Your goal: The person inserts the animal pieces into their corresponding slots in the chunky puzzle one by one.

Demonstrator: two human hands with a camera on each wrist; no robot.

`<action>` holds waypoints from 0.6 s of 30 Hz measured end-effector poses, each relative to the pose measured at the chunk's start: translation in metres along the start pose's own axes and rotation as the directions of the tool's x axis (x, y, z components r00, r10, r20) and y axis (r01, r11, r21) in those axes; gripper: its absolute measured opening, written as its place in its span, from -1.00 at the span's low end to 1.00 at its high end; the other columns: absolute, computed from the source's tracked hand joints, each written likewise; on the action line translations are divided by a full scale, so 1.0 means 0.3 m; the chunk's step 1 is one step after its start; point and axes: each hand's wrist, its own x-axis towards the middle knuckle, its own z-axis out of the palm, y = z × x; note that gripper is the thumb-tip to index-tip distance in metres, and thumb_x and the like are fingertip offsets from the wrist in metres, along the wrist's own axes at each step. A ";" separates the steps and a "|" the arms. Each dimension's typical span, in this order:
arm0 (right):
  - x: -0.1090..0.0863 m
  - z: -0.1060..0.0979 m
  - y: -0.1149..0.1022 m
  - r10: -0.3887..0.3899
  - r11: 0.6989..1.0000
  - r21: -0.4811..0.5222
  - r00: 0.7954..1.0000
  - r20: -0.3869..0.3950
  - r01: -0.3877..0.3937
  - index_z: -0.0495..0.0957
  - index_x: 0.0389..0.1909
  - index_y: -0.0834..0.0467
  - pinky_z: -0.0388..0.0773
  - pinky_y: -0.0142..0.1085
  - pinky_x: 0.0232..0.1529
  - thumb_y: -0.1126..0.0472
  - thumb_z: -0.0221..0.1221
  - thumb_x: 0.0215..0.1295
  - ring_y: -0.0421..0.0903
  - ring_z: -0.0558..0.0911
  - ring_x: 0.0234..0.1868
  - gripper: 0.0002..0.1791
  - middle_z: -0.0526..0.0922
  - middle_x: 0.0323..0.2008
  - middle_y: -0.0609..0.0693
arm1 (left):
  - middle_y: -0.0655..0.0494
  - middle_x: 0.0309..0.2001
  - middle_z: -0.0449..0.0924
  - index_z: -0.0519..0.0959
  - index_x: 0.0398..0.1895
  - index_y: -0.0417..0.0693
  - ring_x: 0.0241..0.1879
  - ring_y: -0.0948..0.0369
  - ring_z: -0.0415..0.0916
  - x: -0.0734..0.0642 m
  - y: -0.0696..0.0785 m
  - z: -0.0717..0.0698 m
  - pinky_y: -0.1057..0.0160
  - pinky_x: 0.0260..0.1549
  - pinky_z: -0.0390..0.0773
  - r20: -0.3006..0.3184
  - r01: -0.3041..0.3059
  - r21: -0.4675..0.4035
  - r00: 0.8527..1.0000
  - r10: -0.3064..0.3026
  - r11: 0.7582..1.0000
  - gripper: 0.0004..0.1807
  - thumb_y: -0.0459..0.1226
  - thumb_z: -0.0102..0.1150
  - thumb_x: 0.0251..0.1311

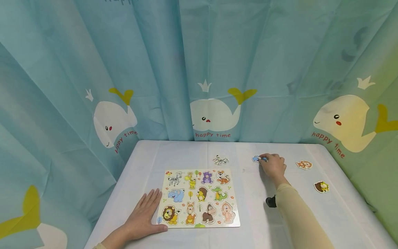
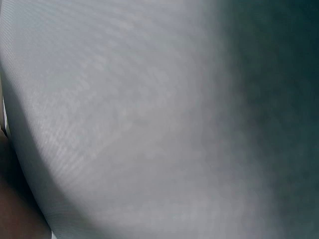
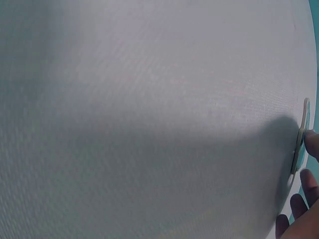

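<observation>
A flat animal puzzle board (image 1: 184, 204) lies on the table. My left hand (image 1: 141, 215) lies beside its left side with fingers spread, the thumb at the lower left corner. To the far right of the board, my right hand (image 1: 274, 167) pinches a blue elephant puzzle piece (image 1: 255, 159) between thumb and fingers. In the right wrist view, the thin piece (image 3: 299, 154) shows edge-on at the right, with the fingertips at it; whether it touches the table I cannot tell. A zebra piece (image 1: 220, 160) lies behind the board. The left wrist view is mostly blurred cloth.
An orange monkey-like piece (image 1: 304, 165) and a lion piece (image 1: 321, 186) lie on the right of the white-covered table (image 1: 255, 214). A blue whale-print curtain (image 1: 164, 69) hangs behind the table and along its sides.
</observation>
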 end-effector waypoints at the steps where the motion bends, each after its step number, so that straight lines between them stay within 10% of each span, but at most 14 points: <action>1: 0.000 0.001 -0.001 0.001 1.000 0.002 1.000 -0.002 -0.001 0.61 0.19 0.20 0.19 0.34 0.21 0.10 0.15 0.49 0.44 0.24 0.29 -0.63 0.34 0.29 0.42 | -0.07 0.65 -0.12 0.01 0.63 -0.20 0.62 -0.06 -0.25 0.000 0.000 0.000 0.35 0.44 -0.64 -0.001 -0.001 0.000 1.000 0.001 1.000 0.40 0.53 0.20 -0.08; 18: 0.000 -0.005 -0.023 0.013 1.000 0.010 1.000 -0.027 -0.013 0.67 0.08 0.21 0.23 0.34 0.16 0.10 0.17 0.50 0.42 0.27 0.25 -0.68 0.42 0.23 0.40 | -0.06 0.65 -0.13 -0.01 0.64 -0.18 0.62 -0.05 -0.27 -0.001 0.003 -0.005 0.31 0.46 -0.62 0.010 0.001 -0.005 1.000 0.000 1.000 0.40 0.54 0.18 -0.07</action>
